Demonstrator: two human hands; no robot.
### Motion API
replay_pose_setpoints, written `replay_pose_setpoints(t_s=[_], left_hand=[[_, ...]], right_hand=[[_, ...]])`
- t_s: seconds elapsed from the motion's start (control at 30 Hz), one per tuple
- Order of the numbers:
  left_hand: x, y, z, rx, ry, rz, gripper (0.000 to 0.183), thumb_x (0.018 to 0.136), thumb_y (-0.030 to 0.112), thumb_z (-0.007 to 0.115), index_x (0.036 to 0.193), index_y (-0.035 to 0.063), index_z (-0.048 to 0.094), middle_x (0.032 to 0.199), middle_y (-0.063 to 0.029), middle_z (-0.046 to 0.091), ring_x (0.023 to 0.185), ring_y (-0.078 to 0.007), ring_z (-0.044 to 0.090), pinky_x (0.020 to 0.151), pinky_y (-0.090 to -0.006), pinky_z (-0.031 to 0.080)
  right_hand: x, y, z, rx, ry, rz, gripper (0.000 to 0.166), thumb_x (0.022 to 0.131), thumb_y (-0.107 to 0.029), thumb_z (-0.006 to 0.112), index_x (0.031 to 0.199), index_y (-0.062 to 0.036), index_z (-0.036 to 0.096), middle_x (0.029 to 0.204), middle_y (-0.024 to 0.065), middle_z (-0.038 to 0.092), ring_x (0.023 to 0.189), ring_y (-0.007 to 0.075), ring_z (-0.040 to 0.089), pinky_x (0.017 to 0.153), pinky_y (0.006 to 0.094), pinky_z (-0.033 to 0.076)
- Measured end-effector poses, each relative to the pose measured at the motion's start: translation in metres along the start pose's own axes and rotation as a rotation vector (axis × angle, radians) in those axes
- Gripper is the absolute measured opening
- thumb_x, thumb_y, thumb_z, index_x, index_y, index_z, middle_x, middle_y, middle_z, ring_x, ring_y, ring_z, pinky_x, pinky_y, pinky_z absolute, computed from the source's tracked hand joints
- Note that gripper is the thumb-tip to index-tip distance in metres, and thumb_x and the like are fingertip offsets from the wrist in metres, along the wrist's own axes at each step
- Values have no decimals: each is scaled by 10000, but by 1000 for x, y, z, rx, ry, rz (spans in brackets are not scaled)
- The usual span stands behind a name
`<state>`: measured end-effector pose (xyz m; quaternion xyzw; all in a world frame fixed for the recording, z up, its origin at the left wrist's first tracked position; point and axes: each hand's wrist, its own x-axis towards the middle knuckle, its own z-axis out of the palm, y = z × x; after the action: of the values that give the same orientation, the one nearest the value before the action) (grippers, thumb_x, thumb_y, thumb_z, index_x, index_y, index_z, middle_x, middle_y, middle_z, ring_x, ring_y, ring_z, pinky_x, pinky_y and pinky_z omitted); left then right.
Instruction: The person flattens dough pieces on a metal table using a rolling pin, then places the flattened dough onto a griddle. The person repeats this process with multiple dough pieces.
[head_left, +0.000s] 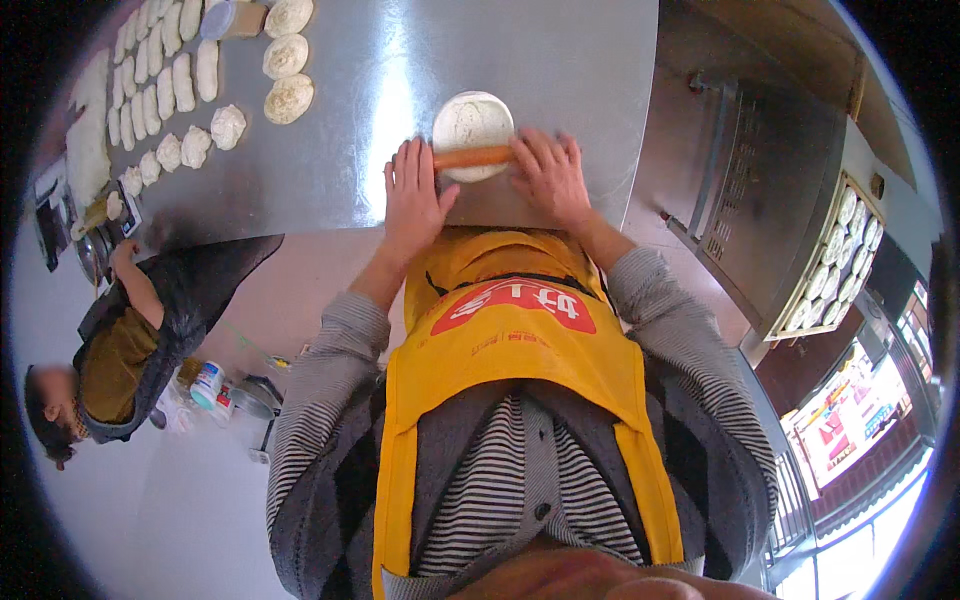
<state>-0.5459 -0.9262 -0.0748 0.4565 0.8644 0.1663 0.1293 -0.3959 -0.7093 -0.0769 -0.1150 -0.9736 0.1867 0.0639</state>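
Observation:
A wooden rolling pin (474, 157) lies across the near part of a round, flat piece of dough (472, 120) on the steel worktable (525, 52). My left hand (414, 184) rests over the pin's left end, its fingers stretched forward. Over the right end is my right hand (553, 174), slightly blurred, with its fingers a little bent. Both hands cover the ends of the pin. The dough looks pale, with a faintly mottled middle and a raised rim on the far side.
Three dough rounds (288, 99) lie in a column to the left. Beyond them are several dough lumps (196, 147), rows of dough strips (182, 82) and a lidded tub (244, 19). Another person (124, 360) stands at far left. At right, a tray (784, 330) holds several dough rounds.

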Motion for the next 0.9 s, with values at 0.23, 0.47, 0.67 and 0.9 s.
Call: replay_pose_setpoints(t_s=[0.23,0.47,0.67,0.9], left_hand=[[101,-6,-5,-263,-23,-77,503,884,229,709,1277,-44,555,1077,-216,675,954,-408,656,813,-482,535],[142,11,-25,-843,-736,-431,430,865,213,751,1188,-47,638,1035,-116,683,930,-257,678,778,-392,544],[57,-8,-39,-1072,-305,-801,554,889,266,769,1301,-42,564,1053,-135,669,927,-243,661,812,-363,540],[8,-34,-19,-43,280,-93,572,940,260,659,1399,-21,462,1449,-239,456,1374,-463,389,1133,-566,328]], right_hand=[[-29,12,-8,136,2,-7,445,769,-164,704,1208,-125,639,1120,82,637,1061,306,595,974,480,429],[-98,61,-72,196,21,237,351,803,-61,748,1145,-111,689,1108,94,670,1031,310,615,906,448,476],[-83,50,-99,160,115,357,363,800,-49,760,1152,-93,683,1109,106,675,1033,314,616,906,436,475],[-10,-2,-27,69,8,29,424,846,-124,706,1262,-90,637,1154,110,658,1042,326,615,902,440,490]])
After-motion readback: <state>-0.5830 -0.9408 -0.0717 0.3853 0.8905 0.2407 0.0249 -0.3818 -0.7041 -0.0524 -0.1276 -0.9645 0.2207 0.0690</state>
